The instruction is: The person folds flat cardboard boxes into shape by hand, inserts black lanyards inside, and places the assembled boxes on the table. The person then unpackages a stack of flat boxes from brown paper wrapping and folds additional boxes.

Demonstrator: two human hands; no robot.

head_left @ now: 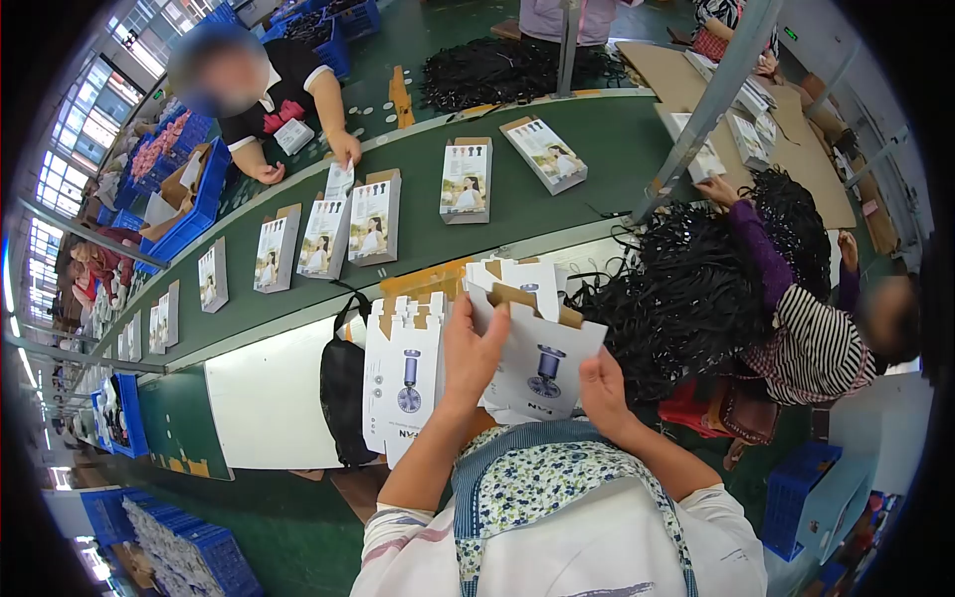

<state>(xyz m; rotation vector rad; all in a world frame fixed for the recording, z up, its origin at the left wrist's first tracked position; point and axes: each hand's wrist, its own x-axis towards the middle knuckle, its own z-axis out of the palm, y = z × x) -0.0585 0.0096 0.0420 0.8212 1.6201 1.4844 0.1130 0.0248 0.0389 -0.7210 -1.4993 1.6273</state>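
Between my two hands is a white carton [542, 360] with a fan picture, its top flaps standing open. My left hand [476, 348] grips its upper left side, thumb near the flaps. At the carton's right edge, my right hand [605, 390] rests with its fingers mostly hidden behind the cardboard. Beside my left forearm stands a stack of flat fan cartons [403, 373]. More white cartons [517, 279] lie just behind the one I hold. Printed boxes [374, 219] sit in a row on the green belt [428, 134] beyond.
A black bag [345, 398] lies left of the stack. Black straps [667, 298] are heaped at the right. One co-worker's hand [344, 147] touches a box across the belt; another's hand [716, 189] reaches from the right. A metal post [701, 114] rises nearby.
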